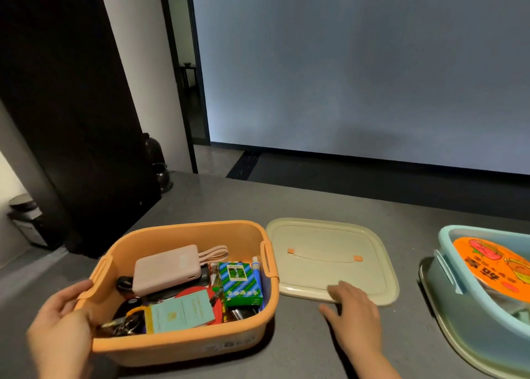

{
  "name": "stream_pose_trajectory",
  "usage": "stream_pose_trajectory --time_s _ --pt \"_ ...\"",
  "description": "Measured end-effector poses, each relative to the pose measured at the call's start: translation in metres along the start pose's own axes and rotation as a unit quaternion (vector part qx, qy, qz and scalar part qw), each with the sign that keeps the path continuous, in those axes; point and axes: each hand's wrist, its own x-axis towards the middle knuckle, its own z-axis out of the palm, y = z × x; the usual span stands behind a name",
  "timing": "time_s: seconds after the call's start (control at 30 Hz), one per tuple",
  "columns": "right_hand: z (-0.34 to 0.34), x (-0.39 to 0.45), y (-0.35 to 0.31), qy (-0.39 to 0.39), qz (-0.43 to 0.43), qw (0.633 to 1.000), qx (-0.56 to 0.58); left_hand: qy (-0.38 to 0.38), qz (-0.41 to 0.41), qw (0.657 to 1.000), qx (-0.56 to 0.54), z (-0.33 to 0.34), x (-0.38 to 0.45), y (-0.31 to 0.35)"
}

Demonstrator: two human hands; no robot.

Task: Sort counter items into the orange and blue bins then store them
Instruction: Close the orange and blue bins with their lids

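Your left hand (61, 318) grips the near-left corner of the orange bin (183, 341), thumb over the rim and the palm against the outer wall. That hold looks meant to keep the bin from sliding on the table (301, 347) while the other hand works. The bin sits at the front left of the table and is already full: a pink power bank (167, 269) with its cable, a green box (241, 282), a teal booklet (182, 311), keys and a blue pen along the right wall.

Your right hand (354, 312) lies spread and fairly flat, fingertips touching the near edge of the cream lid (332, 259). The lid rests flat just beside the bin, handle side up, so it is within easy reach for closing. You are probably about to lift it onto the bin.

The blue bin (470, 289) stands well apart at the right edge, an orange-printed round package (496, 269) inside it. It seems to rest on its own lid, though this is partly cut off.
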Motion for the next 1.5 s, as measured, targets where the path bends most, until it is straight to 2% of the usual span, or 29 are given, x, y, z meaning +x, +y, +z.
stream_pose_trajectory --time_s 0.1,0.2,0.3,0.4,0.57,0.67,0.73,0.87,1.1,1.13,1.2,1.3,1.37,1.4,1.47,1.5 --pt "-0.008 0.000 0.013 0.066 -0.004 0.998 -0.010 0.046 0.054 0.987 0.145 0.020 -0.016 -0.004" --pt "-0.018 0.004 0.013 0.103 -0.023 0.994 -0.034 0.053 0.069 0.975 0.207 0.040 -0.027 -0.014" --pt "-0.036 0.017 0.007 0.137 -0.038 0.989 -0.044 0.041 0.072 0.972 0.220 0.049 -0.026 -0.024" --pt "-0.061 0.034 -0.003 0.216 -0.072 0.973 -0.040 0.043 0.076 0.973 0.214 0.056 -0.026 -0.031" --pt "-0.113 0.057 -0.034 0.360 -0.084 0.929 0.003 0.065 0.103 0.964 0.234 0.063 -0.033 -0.043" --pt "-0.130 0.054 -0.066 0.424 -0.145 0.893 0.028 0.043 0.123 0.955 0.268 0.071 -0.043 -0.055" --pt "-0.128 0.044 -0.091 0.416 -0.215 0.883 0.030 -0.003 0.147 0.946 0.290 0.075 -0.050 -0.060" --pt "-0.112 0.017 -0.120 0.337 -0.304 0.891 0.032 -0.057 0.153 0.939 0.303 0.079 -0.045 -0.054" --pt "-0.070 -0.027 -0.096 0.211 -0.354 0.910 0.050 -0.058 0.041 0.972 0.223 0.073 -0.030 -0.041" --pt "-0.067 -0.031 -0.092 0.194 -0.354 0.913 0.054 -0.052 0.043 0.973 0.220 0.073 -0.030 -0.040" --pt "-0.064 -0.038 -0.087 0.168 -0.345 0.920 0.076 -0.034 0.098 0.963 0.250 0.077 -0.031 -0.038" --pt "-0.072 -0.035 -0.077 0.202 -0.276 0.929 0.138 -0.071 0.209 0.923 0.314 0.091 -0.043 -0.030" --pt "-0.086 -0.021 -0.068 0.244 -0.158 0.940 0.176 -0.144 0.202 0.889 0.385 0.103 -0.051 -0.026" --pt "-0.093 -0.011 -0.062 0.246 -0.086 0.948 0.182 -0.183 0.189 0.854 0.449 0.108 -0.053 -0.025" --pt "-0.102 0.012 -0.052 0.156 0.050 0.973 0.163 -0.233 0.173 0.778 0.558 0.118 -0.054 -0.030" --pt "-0.103 0.022 -0.049 0.088 0.095 0.979 0.160 -0.242 0.168 0.761 0.578 0.123 -0.056 -0.033"
